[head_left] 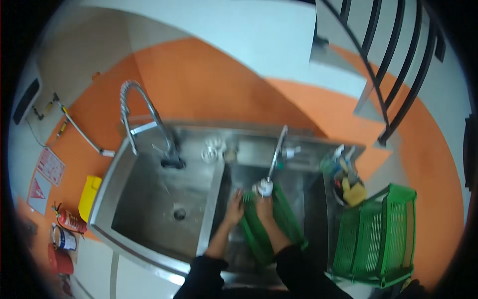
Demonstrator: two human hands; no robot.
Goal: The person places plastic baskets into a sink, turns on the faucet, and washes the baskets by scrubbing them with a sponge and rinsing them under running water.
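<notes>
A green plastic basket lies tilted in the right-hand sink basin. My left hand is at its far left corner, with the fingers against the rim and seemingly closed on it. Over the basket reaches my right hand, directly below the white tap nozzle. Its fingertips are hidden by the nozzle and blurred, so I cannot see whether they hold anything. The thin metal tap comes down from the back ledge to this nozzle.
On the left is a second basin with a spring-neck faucet. Stacked green crates stand right of the sink. A bowl holds a yellow sponge. A fire extinguisher and a yellow container are at left; a stair railing is above.
</notes>
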